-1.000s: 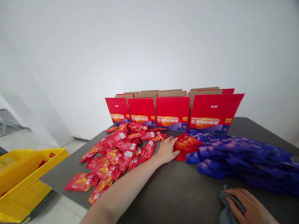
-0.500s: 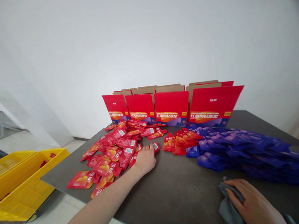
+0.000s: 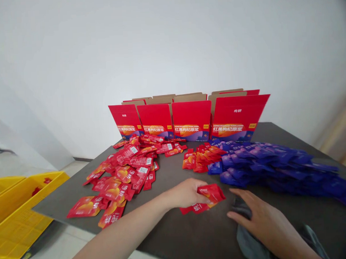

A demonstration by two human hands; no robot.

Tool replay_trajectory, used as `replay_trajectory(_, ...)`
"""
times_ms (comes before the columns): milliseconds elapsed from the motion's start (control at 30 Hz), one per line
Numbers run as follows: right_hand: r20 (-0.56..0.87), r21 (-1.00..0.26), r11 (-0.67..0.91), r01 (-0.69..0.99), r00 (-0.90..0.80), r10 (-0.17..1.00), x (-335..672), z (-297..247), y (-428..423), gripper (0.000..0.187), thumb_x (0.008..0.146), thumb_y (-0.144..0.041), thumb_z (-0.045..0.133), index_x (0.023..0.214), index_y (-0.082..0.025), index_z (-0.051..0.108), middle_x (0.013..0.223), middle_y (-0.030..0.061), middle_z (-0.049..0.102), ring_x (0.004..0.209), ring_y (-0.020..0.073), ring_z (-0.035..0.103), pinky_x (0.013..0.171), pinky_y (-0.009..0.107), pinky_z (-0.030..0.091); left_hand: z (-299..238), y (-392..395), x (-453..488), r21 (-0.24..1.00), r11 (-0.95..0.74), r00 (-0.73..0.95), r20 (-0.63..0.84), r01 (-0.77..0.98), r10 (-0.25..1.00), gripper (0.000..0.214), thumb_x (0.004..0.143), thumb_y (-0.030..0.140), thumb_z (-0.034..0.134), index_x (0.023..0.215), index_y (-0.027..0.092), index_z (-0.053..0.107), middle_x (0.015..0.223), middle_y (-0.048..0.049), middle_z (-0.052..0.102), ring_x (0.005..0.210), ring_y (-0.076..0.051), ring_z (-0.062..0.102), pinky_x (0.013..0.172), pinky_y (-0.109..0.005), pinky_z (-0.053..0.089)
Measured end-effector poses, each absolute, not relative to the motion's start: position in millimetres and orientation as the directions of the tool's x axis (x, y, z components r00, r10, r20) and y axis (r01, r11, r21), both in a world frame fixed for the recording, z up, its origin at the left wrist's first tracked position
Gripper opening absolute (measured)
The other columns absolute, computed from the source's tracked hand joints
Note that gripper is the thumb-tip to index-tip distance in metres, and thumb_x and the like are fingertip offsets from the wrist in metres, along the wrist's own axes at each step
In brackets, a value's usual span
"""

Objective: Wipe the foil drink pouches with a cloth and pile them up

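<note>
My left hand [image 3: 190,194] is closed round a few red sachets [image 3: 212,193] with orange print, just above the middle of the table. Thumb and forefinger spread apart, my right hand [image 3: 258,217] reaches toward those sachets without touching them. A grey cloth [image 3: 248,239] is gathered in its palm, and its other fingers are hidden. Left of my hands lies a loose heap of red sachets [image 3: 115,189]. Farther back, a small overlapping row of red sachets [image 3: 203,157] lies beside a large pile of blue-purple sachets [image 3: 272,167].
Several open red cartons [image 3: 192,119] with raised flaps stand in rows at the back of the dark table [image 3: 172,236]. A white wall [image 3: 169,45] rises behind them. Yellow crates [image 3: 27,212] with some red sachets inside stand beyond the table's left edge.
My left hand has moved right and nearer from the red heap, bringing sachets with it. My right hand has moved left toward it, opening its thumb and forefinger. The view has shifted slightly.
</note>
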State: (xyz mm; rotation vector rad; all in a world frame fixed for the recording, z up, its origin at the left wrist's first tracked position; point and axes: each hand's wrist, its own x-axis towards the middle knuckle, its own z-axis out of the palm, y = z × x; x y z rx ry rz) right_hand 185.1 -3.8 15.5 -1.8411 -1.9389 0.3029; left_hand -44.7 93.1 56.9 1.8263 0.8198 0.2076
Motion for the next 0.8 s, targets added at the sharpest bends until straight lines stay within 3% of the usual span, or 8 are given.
replay_trajectory(100, 0.081, -0.476, 0.129, 0.870, -0.103, 0.991, 172, 32, 1, 0.041, 0.081, -0.057, 0.053, 0.107, -0.026, 0.060, 0.103, 0.0046, 0.068, 0.091, 0.0218, 0.065, 0.076, 0.034, 0.046, 53, 90, -28, 0.861, -0.244, 0.799, -0.261, 0.447, 0.541, 0.014, 0.072, 0.025, 0.066, 0.081, 0.015, 0.062, 0.067, 0.0046, 0.058, 0.059, -0.009, 0.052, 0.055, -0.018, 0.038)
replay_trajectory(167, 0.042, -0.484, 0.119, 0.867, -0.112, 0.993, 169, 35, 5, 0.034, 0.085, -0.056, 0.048, 0.088, -0.025, 0.061, 0.085, 0.0031, 0.067, 0.076, 0.0200, 0.064, 0.068, 0.032, 0.044, 53, 91, -21, 0.850, -0.290, 0.824, -0.254, 0.441, 0.507, 0.015, 0.073, 0.028, 0.066, 0.081, 0.016, 0.061, 0.067, 0.0052, 0.057, 0.060, -0.009, 0.051, 0.055, -0.018, 0.037)
replay_trajectory(233, 0.046, -0.495, 0.112, 0.862, -0.103, 0.994, 170, 33, 8, 0.034, 0.086, -0.054, 0.045, 0.080, -0.024, 0.060, 0.079, 0.0032, 0.066, 0.071, 0.0192, 0.062, 0.065, 0.031, 0.042, 53, 94, -18, 0.836, -0.337, 0.832, -0.226, 0.432, 0.507, 0.017, 0.074, 0.029, 0.065, 0.086, 0.017, 0.061, 0.071, 0.0050, 0.059, 0.064, -0.009, 0.052, 0.057, -0.018, 0.036)
replay_trajectory(467, 0.026, -0.620, 0.139, 0.772, -0.157, 0.987, 174, 22, 13, 0.034, 0.088, -0.046, 0.042, 0.090, -0.024, 0.068, 0.088, 0.0047, 0.072, 0.084, 0.0201, 0.065, 0.075, 0.031, 0.047, 36, 105, -15, 0.846, -0.358, 0.852, -0.191, 0.395, 0.487, 0.026, 0.086, 0.039, 0.058, 0.081, 0.014, 0.063, 0.063, 0.0064, 0.052, 0.060, -0.007, 0.045, 0.056, -0.016, 0.032)
replay_trajectory(667, -0.032, -0.676, 0.044, 0.735, -0.089, 0.995, 181, 14, 15, 0.044, 0.089, -0.052, 0.036, 0.094, -0.024, 0.069, 0.093, 0.0045, 0.074, 0.088, 0.0202, 0.067, 0.078, 0.030, 0.049, 34, 122, -30, 0.861, -0.214, 0.803, -0.302, 0.461, 0.515, 0.034, 0.074, 0.043, 0.072, 0.094, 0.016, 0.065, 0.075, 0.0042, 0.062, 0.064, -0.008, 0.052, 0.058, -0.017, 0.037)
replay_trajectory(800, -0.028, -0.634, -0.048, 0.772, 0.039, 0.999, 200, 9, 14, 0.035, 0.081, -0.056, 0.049, 0.085, -0.025, 0.067, 0.086, 0.0043, 0.073, 0.083, 0.0221, 0.068, 0.075, 0.032, 0.049, 34, 129, -45, 0.861, -0.158, 0.779, -0.341, 0.483, 0.526, 0.029, 0.073, 0.042, 0.071, 0.079, 0.015, 0.061, 0.065, 0.0047, 0.056, 0.055, -0.007, 0.048, 0.052, -0.018, 0.034)
